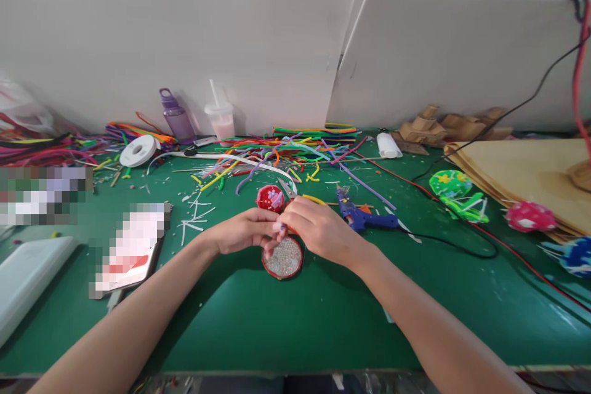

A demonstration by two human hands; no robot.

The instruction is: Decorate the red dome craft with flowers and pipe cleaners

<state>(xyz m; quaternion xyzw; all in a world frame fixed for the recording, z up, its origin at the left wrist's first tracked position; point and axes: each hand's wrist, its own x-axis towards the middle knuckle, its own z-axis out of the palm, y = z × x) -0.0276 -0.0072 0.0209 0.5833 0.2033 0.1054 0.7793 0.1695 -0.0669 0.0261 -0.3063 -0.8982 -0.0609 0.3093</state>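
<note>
White plastic made one spool [138, 151] at the left of the frame, then came one purple bottle [179, 122] and one cup [220, 120]. Near the centre, the left hand [244, 232] had its fingers bent, beside one red bowl [261, 198] and over one bead disc [284, 260]. Its fingertips met those of the right hand [321, 229]; whether either pinched a tiny piece, I could not tell. Probably the step was fine fingertip work, and the next move called for steadiness. At right were one glue gun [375, 220] and one pink ornament [530, 216].
</note>
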